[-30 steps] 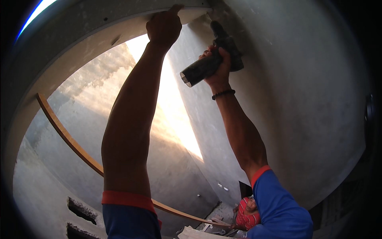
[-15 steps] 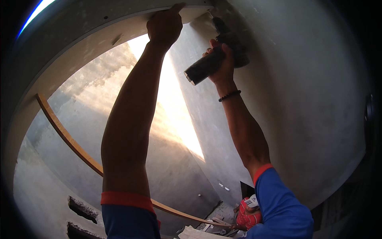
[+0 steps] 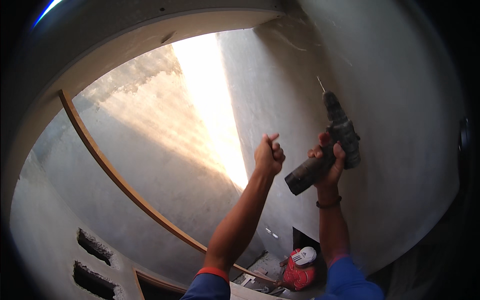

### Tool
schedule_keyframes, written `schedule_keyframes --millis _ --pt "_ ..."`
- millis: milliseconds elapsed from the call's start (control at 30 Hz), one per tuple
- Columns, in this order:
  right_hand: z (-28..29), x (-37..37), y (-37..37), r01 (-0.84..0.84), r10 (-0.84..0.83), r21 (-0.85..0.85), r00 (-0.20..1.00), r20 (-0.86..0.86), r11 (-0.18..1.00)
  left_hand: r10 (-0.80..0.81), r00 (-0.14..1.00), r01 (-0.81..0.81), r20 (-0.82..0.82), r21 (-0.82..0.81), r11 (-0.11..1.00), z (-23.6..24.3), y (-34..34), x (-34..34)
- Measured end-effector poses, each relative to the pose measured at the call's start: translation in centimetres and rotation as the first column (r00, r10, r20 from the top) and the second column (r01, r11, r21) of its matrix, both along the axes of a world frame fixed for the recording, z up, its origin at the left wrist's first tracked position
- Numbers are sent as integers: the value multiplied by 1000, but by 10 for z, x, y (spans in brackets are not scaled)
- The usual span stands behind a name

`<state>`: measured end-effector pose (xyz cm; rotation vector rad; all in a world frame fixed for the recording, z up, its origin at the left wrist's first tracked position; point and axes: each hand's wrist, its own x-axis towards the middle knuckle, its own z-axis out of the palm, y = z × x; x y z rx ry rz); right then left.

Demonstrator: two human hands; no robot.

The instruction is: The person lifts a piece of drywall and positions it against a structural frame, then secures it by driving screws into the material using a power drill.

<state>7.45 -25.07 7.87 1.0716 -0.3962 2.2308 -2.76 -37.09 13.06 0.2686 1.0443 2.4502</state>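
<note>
My right hand (image 3: 327, 167) is wrapped round the grip of a dark cordless drill (image 3: 345, 135). Its thin bit (image 3: 320, 84) points up and slightly left, apart from the grey wall. A dark beaded bracelet (image 3: 328, 203) circles my right wrist. To the left of the drill, my left hand (image 3: 270, 155) is raised in mid-air, its fingers curled with the forefinger partly out. Whether anything small lies inside those fingers is hidden. Above both hands runs a pale board edge (image 3: 200, 24) with a flat underside, touched by neither hand.
A long wooden strip (image 3: 125, 185) slants from the board down to the floor area. Below, a person in a red shirt (image 3: 299, 272) and white cap is bent near its lower end. Rough rectangular holes (image 3: 94, 246) pierce the left wall. Bright light falls across the far wall (image 3: 165, 110).
My left hand has come down from the board's underside to mid-air. My right hand has lowered the drill and moved it right, away from the board's corner; the bit now shows.
</note>
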Motion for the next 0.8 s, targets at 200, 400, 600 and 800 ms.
schedule_keyframes --millis 200,400,600,800 --pt "-70 70 -7 43 -59 86 981 184 995 -114 822 64 558 108 992 -175 -49 27" --pt "-90 112 -34 45 -118 186 908 401 981 -211 857 97 470 256 962 -203 -89 68" --pt "-72 135 -59 -85 -63 277 873 483 957 -290 898 142 330 405 903 -150 -102 106" --pt "-56 141 -57 -240 7 336 823 568 911 -312 899 153 309 446 882 -130 -97 120"
